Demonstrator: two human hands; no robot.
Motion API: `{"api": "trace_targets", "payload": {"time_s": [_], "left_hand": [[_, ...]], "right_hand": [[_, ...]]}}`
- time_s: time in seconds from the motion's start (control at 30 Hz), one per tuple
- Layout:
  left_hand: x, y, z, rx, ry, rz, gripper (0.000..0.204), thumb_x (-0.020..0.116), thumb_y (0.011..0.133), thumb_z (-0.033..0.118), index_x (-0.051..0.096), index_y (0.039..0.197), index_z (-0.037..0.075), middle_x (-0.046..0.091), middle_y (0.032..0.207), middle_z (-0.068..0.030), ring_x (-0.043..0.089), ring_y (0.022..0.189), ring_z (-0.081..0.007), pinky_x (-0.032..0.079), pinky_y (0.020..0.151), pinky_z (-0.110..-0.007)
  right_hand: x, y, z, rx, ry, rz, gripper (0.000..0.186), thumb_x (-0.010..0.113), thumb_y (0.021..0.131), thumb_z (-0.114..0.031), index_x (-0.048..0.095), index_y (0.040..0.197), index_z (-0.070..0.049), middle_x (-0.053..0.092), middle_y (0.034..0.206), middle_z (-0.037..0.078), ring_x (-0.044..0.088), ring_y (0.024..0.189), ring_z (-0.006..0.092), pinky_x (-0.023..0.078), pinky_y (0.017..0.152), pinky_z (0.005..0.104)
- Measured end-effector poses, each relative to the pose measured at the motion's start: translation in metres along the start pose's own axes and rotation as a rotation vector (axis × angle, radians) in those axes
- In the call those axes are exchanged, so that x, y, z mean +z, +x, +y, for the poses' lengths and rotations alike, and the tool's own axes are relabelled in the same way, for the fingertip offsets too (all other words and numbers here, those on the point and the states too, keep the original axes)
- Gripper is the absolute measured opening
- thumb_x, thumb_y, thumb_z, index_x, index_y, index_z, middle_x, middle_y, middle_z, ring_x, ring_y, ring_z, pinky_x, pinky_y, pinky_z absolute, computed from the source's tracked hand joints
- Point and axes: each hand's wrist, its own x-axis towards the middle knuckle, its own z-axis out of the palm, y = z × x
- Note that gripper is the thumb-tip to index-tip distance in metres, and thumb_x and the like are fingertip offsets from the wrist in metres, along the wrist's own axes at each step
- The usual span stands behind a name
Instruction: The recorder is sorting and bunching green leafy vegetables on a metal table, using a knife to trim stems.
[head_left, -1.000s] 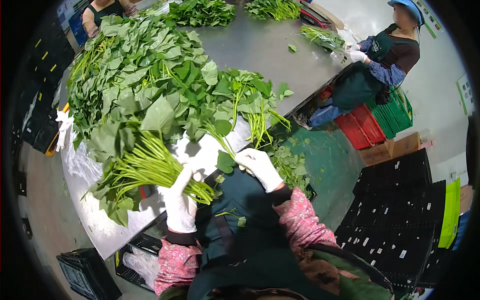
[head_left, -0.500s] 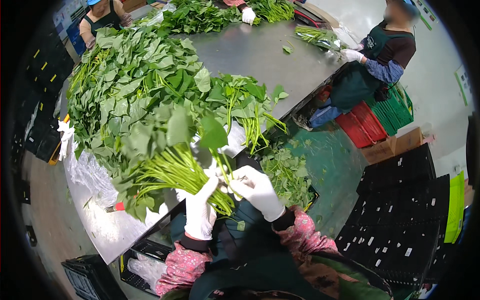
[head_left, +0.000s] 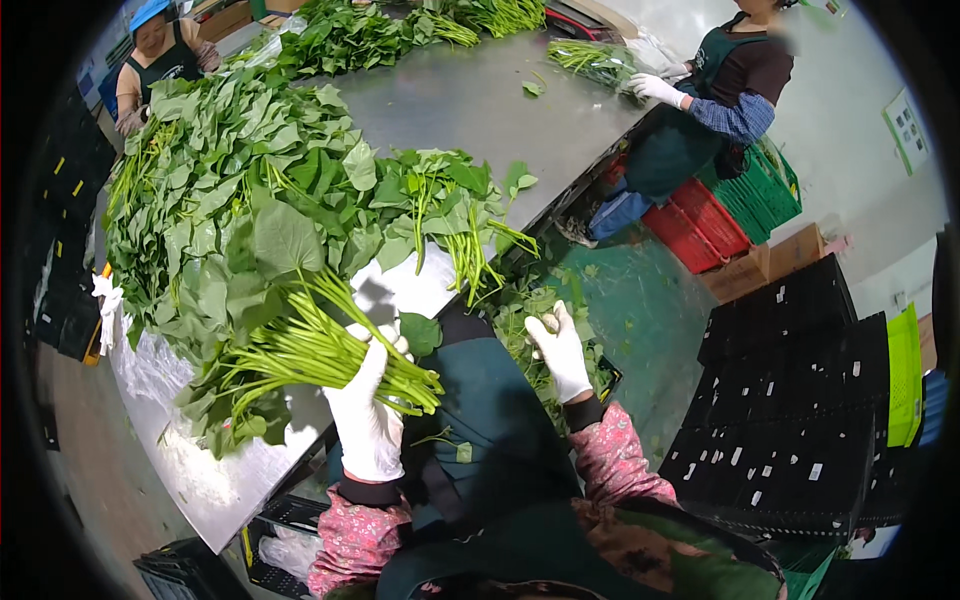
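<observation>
My left hand (head_left: 365,415) in a white glove grips a thick bundle of green leafy stems (head_left: 310,340) over the metal table's front edge, stalk ends pointing right and leaves to the left. My right hand (head_left: 558,355), also white-gloved, is raised right of the bundle, fingers loosely curled and apart with nothing visible in them. Behind the bundle, a big heap of leafy greens (head_left: 230,160) covers much of the steel table (head_left: 420,90), with smaller bunches (head_left: 455,235) at its near corner. Loose leaves (head_left: 535,300) lie low beside my right hand.
A co-worker (head_left: 735,90) at the right handles wrapped greens (head_left: 590,60); another person (head_left: 160,60) stands far left. Red (head_left: 700,225) and green (head_left: 760,180) crates, cardboard boxes (head_left: 795,250) and stacked black crates (head_left: 760,420) stand right. A plastic bag (head_left: 150,360) lies on the table's left.
My right hand brought a leafy stalk to the bundle and has now drawn away to the right, fingers looser. My left hand with the bundle shifted right, then back left.
</observation>
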Motion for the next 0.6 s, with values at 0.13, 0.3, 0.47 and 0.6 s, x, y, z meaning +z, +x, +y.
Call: {"api": "trace_targets", "payload": {"time_s": [0.13, 0.3, 0.47, 0.6], "left_hand": [[-0.009, 0.000, -0.001, -0.079, -0.052, -0.026, 0.028, 0.062, 0.091, 0.000, 0.053, 0.117, 0.005, 0.063, 0.104, -0.0105, 0.063, 0.090, -0.0211, 0.055, 0.075, -0.034], [-0.025, 0.010, -0.005, -0.200, -0.234, -0.176, 0.039, 0.056, 0.093, -0.002, 0.050, 0.131, 0.006, 0.062, 0.110, -0.0112, 0.060, 0.088, -0.0186, 0.051, 0.074, -0.033], [-0.037, 0.011, -0.013, -0.360, -0.340, -0.190, 0.044, 0.056, 0.094, 0.002, 0.047, 0.136, 0.007, 0.061, 0.106, -0.0079, 0.056, 0.081, -0.0165, 0.047, 0.078, -0.034], [-0.033, 0.014, -0.025, -0.314, -0.241, -0.191, 0.035, 0.056, 0.094, 0.003, 0.049, 0.129, 0.003, 0.059, 0.095, -0.0048, 0.052, 0.075, -0.0155, 0.047, 0.077, -0.034]], "right_hand": [[0.027, -0.004, -0.042, 0.087, -0.056, -0.445, 0.040, 0.068, 0.090, -0.029, 0.065, 0.123, -0.008, 0.071, 0.101, 0.005, 0.064, 0.070, 0.0106, 0.051, 0.067, 0.0248], [0.079, 0.014, -0.025, -0.176, -0.239, -0.310, 0.026, 0.068, 0.088, -0.026, 0.068, 0.102, -0.004, 0.071, 0.087, 0.008, 0.064, 0.063, 0.0107, 0.049, 0.060, 0.0262], [0.066, 0.013, -0.035, 0.134, 0.385, -0.414, 0.021, 0.063, 0.092, -0.019, 0.064, 0.101, 0.001, 0.072, 0.090, 0.012, 0.062, 0.058, 0.0104, 0.044, 0.049, 0.0217], [0.051, -0.009, -0.066, 0.015, 0.448, -0.388, 0.018, 0.062, 0.092, -0.012, 0.060, 0.105, 0.001, 0.070, 0.086, 0.010, 0.060, 0.057, 0.0103, 0.045, 0.051, 0.0222]]}}
